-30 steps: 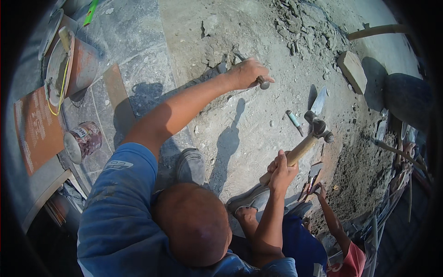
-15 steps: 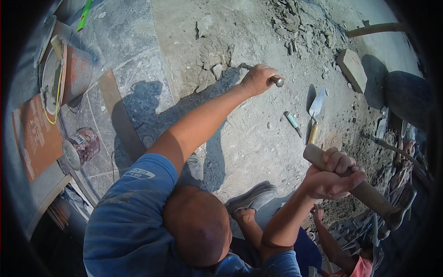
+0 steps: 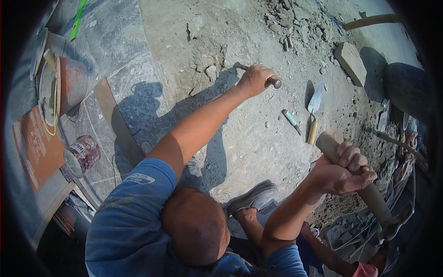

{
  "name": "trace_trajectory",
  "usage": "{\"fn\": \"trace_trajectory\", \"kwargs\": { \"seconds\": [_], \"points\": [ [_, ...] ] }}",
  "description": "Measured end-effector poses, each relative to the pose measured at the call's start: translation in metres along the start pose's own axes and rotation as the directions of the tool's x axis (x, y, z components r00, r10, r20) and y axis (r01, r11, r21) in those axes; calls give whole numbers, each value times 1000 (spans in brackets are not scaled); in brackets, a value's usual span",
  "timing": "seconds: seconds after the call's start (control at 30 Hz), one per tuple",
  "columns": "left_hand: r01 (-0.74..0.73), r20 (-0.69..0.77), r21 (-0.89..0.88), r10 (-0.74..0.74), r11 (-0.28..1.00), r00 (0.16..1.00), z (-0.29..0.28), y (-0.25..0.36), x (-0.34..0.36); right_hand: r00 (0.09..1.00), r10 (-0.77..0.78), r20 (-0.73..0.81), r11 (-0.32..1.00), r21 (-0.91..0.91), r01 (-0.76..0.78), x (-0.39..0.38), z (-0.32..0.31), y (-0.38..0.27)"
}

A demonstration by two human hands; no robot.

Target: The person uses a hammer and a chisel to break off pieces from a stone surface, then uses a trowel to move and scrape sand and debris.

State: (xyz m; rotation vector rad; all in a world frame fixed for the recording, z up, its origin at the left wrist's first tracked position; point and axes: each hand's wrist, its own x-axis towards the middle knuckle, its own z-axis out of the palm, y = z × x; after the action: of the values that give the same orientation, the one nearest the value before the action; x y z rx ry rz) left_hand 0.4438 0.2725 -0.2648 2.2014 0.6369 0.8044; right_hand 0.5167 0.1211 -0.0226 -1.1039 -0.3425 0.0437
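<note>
My left hand (image 3: 253, 79) is stretched out over the rough concrete floor (image 3: 258, 147) and grips a metal chisel (image 3: 274, 82), whose tip rests by a cracked patch of mortar (image 3: 207, 69). My right hand (image 3: 344, 171) is closed round the thick wooden handle of a hammer (image 3: 374, 199), drawn back to the lower right, well away from the chisel. The hammer's head lies low at the right edge and is hard to make out.
A trowel (image 3: 315, 105) and a small green-handled tool (image 3: 290, 118) lie between the hands. A brick (image 3: 350, 62) and rubble (image 3: 295, 23) lie beyond. A bucket (image 3: 69, 83) and a tin can (image 3: 83, 154) stand left on tiles. Another person's arm (image 3: 332, 261) reaches in bottom right.
My right hand has swung the hammer back from near the trowel down to the lower right. My left hand has stayed on the chisel at about the same spot.
</note>
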Motion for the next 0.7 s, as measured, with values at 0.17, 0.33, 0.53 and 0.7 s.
{"fn": "trace_trajectory", "kwargs": {
  "seconds": [0.17,0.33,0.53,0.7],
  "points": [
    [-37,-3,-58,37,998,999,13,-15,-3,555,831,-29,399,-662,-634,-90,-80,96],
    [-17,41,-5,17,1000,999,2,-7,-2,940,323,110,888,-378,-261,10,-21,-10],
    [15,41,-23,-14,1000,999,8,-6,2,991,4,133,999,-46,2,-32,-26,34],
    [-11,-9,-41,11,999,1000,2,-17,-4,596,803,23,419,-733,-536,-76,-65,75]
  ]
}}
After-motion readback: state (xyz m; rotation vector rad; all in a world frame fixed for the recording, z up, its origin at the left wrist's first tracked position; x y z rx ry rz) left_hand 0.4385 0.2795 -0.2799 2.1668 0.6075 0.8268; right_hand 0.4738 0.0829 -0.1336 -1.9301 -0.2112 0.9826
